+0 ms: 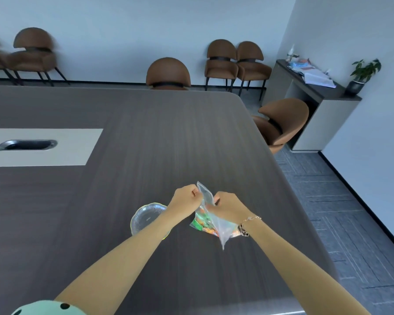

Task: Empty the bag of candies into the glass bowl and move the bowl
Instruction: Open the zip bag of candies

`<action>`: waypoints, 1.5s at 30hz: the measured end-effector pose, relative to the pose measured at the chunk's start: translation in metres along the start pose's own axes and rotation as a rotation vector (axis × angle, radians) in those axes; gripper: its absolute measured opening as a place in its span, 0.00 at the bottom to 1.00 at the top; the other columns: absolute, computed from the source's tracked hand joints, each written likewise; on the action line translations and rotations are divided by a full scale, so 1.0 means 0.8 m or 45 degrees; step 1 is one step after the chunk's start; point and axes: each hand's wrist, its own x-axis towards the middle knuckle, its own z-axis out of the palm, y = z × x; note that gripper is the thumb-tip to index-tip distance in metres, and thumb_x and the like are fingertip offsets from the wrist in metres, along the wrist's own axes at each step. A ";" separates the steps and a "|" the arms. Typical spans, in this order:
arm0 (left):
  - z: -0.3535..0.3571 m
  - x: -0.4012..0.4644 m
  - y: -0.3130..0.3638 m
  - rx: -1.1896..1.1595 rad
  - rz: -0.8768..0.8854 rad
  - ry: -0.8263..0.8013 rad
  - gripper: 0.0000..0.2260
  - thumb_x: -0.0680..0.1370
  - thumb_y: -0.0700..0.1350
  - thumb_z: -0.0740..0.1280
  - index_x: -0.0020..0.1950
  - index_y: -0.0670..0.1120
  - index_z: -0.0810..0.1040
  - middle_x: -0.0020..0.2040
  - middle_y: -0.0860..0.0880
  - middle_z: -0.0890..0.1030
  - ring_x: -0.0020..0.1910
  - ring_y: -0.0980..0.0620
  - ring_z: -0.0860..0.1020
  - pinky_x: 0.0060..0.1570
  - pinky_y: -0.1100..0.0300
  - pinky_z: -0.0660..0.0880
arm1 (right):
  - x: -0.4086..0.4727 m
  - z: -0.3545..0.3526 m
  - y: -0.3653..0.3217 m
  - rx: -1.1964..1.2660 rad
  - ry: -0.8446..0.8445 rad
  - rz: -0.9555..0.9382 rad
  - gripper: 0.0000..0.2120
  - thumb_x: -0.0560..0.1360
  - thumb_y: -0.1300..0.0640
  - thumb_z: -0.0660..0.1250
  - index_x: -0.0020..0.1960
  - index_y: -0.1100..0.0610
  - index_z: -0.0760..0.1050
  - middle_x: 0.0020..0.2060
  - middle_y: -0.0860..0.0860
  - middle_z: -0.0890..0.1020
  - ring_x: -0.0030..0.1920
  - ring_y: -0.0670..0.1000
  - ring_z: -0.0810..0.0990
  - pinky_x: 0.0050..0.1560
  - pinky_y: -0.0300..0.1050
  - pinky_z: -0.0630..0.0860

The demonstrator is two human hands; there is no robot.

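Low in the centre of the frame, above a dark wooden table (pixel 146 133), the left hand (pixel 187 197) and right hand (pixel 229 206) each pinch the top of a clear bag (pixel 210 220) of colourful candies (pixel 201 222), with an empty glass bowl (pixel 147 215) just left of it.
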 end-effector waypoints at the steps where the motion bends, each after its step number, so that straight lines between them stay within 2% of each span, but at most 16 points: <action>1: 0.004 -0.005 0.003 0.033 -0.035 0.032 0.10 0.75 0.47 0.58 0.35 0.46 0.69 0.33 0.49 0.74 0.32 0.49 0.73 0.35 0.52 0.71 | 0.002 0.003 0.001 -0.040 0.039 -0.016 0.10 0.75 0.51 0.62 0.43 0.58 0.73 0.35 0.50 0.77 0.36 0.52 0.76 0.29 0.39 0.66; 3: 0.010 -0.016 0.006 0.201 -0.102 0.037 0.11 0.76 0.51 0.57 0.40 0.46 0.72 0.37 0.48 0.76 0.36 0.48 0.74 0.35 0.56 0.69 | 0.005 0.002 -0.001 -0.015 0.103 -0.046 0.09 0.76 0.57 0.60 0.41 0.61 0.73 0.36 0.55 0.78 0.37 0.55 0.74 0.31 0.41 0.66; 6: 0.025 -0.022 0.002 0.381 -0.106 -0.143 0.12 0.78 0.50 0.56 0.43 0.45 0.73 0.47 0.42 0.82 0.45 0.44 0.80 0.46 0.52 0.77 | 0.005 -0.001 -0.009 -0.021 0.110 -0.140 0.11 0.77 0.60 0.60 0.45 0.66 0.76 0.41 0.60 0.82 0.37 0.55 0.74 0.36 0.43 0.69; 11: 0.018 -0.026 -0.020 0.309 -0.243 -0.228 0.09 0.69 0.47 0.62 0.33 0.43 0.73 0.34 0.47 0.80 0.33 0.47 0.78 0.36 0.58 0.73 | 0.013 -0.022 0.017 -0.269 0.345 -0.228 0.08 0.78 0.64 0.59 0.51 0.64 0.76 0.49 0.60 0.79 0.48 0.59 0.79 0.47 0.48 0.75; 13: 0.011 -0.028 -0.027 0.313 -0.236 -0.227 0.11 0.69 0.47 0.62 0.30 0.43 0.71 0.30 0.47 0.76 0.30 0.48 0.73 0.33 0.58 0.69 | 0.008 -0.028 0.030 -0.264 0.419 -0.191 0.09 0.79 0.58 0.60 0.54 0.63 0.74 0.51 0.60 0.78 0.50 0.60 0.79 0.49 0.51 0.76; 16: 0.006 -0.029 -0.031 0.242 -0.200 -0.207 0.14 0.72 0.46 0.61 0.27 0.44 0.65 0.27 0.48 0.70 0.29 0.48 0.70 0.33 0.56 0.66 | -0.010 -0.016 0.032 -0.204 0.175 -0.021 0.22 0.76 0.44 0.62 0.61 0.59 0.68 0.50 0.57 0.80 0.43 0.54 0.80 0.39 0.47 0.76; 19: 0.009 -0.032 -0.028 0.204 -0.155 -0.196 0.16 0.73 0.46 0.60 0.26 0.45 0.63 0.26 0.48 0.67 0.29 0.49 0.68 0.33 0.56 0.64 | -0.020 0.008 0.030 -0.201 -0.105 0.006 0.20 0.74 0.50 0.64 0.61 0.60 0.66 0.52 0.57 0.81 0.46 0.55 0.82 0.47 0.50 0.81; 24: 0.001 -0.037 -0.031 0.248 -0.104 -0.229 0.19 0.70 0.49 0.64 0.24 0.46 0.60 0.23 0.50 0.65 0.24 0.52 0.62 0.28 0.59 0.59 | -0.007 -0.023 0.029 -0.085 0.121 0.021 0.14 0.76 0.63 0.60 0.61 0.65 0.68 0.53 0.63 0.82 0.52 0.63 0.81 0.51 0.52 0.78; 27: -0.015 -0.037 -0.026 0.204 -0.108 -0.181 0.19 0.70 0.49 0.64 0.24 0.47 0.59 0.21 0.52 0.63 0.22 0.54 0.60 0.27 0.61 0.58 | -0.002 -0.059 0.029 0.051 0.219 0.055 0.19 0.77 0.61 0.62 0.66 0.64 0.65 0.50 0.62 0.82 0.51 0.60 0.80 0.52 0.46 0.73; 30: -0.020 -0.035 -0.025 0.133 -0.107 -0.146 0.16 0.70 0.46 0.63 0.25 0.47 0.61 0.22 0.52 0.66 0.21 0.55 0.63 0.26 0.63 0.60 | -0.004 -0.065 0.030 0.176 0.206 0.001 0.16 0.79 0.56 0.61 0.64 0.61 0.69 0.41 0.55 0.80 0.41 0.53 0.79 0.49 0.44 0.73; 33: -0.011 -0.040 -0.032 0.030 -0.099 -0.171 0.10 0.71 0.46 0.62 0.30 0.44 0.70 0.26 0.50 0.71 0.25 0.53 0.68 0.31 0.60 0.65 | -0.008 -0.041 0.052 0.193 0.182 0.065 0.17 0.78 0.61 0.57 0.66 0.61 0.67 0.49 0.58 0.82 0.43 0.56 0.80 0.45 0.46 0.75; 36: -0.002 -0.046 -0.043 -0.052 -0.113 -0.151 0.12 0.73 0.46 0.61 0.31 0.44 0.73 0.25 0.51 0.73 0.26 0.54 0.71 0.30 0.63 0.67 | -0.001 0.018 0.108 -0.051 -0.159 0.079 0.40 0.65 0.45 0.70 0.72 0.54 0.60 0.66 0.54 0.73 0.63 0.54 0.74 0.62 0.52 0.74; 38: 0.001 -0.049 -0.051 -0.049 -0.088 -0.129 0.14 0.74 0.48 0.61 0.29 0.46 0.72 0.24 0.52 0.74 0.25 0.56 0.72 0.30 0.64 0.68 | 0.028 0.078 0.162 -0.109 -0.286 0.118 0.49 0.55 0.30 0.72 0.70 0.44 0.59 0.66 0.47 0.73 0.65 0.52 0.74 0.63 0.55 0.76; 40: 0.002 -0.050 -0.061 -0.092 -0.086 -0.120 0.17 0.77 0.51 0.60 0.29 0.47 0.73 0.25 0.52 0.74 0.26 0.57 0.72 0.32 0.65 0.69 | 0.044 0.114 0.187 0.024 -0.267 0.097 0.39 0.57 0.28 0.72 0.64 0.39 0.66 0.56 0.43 0.80 0.57 0.48 0.80 0.56 0.51 0.81; 43: 0.003 -0.052 -0.079 -0.446 -0.176 -0.186 0.21 0.81 0.50 0.57 0.30 0.45 0.75 0.25 0.50 0.75 0.27 0.55 0.73 0.33 0.64 0.71 | 0.006 0.097 0.125 0.221 -0.102 0.084 0.18 0.71 0.40 0.69 0.59 0.40 0.71 0.53 0.43 0.80 0.53 0.46 0.80 0.59 0.45 0.78; 45: 0.003 -0.058 -0.096 -0.511 -0.244 -0.221 0.19 0.80 0.46 0.57 0.32 0.43 0.77 0.27 0.49 0.77 0.29 0.53 0.75 0.32 0.66 0.72 | -0.003 0.090 0.103 0.328 -0.050 0.088 0.11 0.76 0.52 0.66 0.58 0.47 0.71 0.49 0.44 0.80 0.49 0.46 0.79 0.54 0.35 0.76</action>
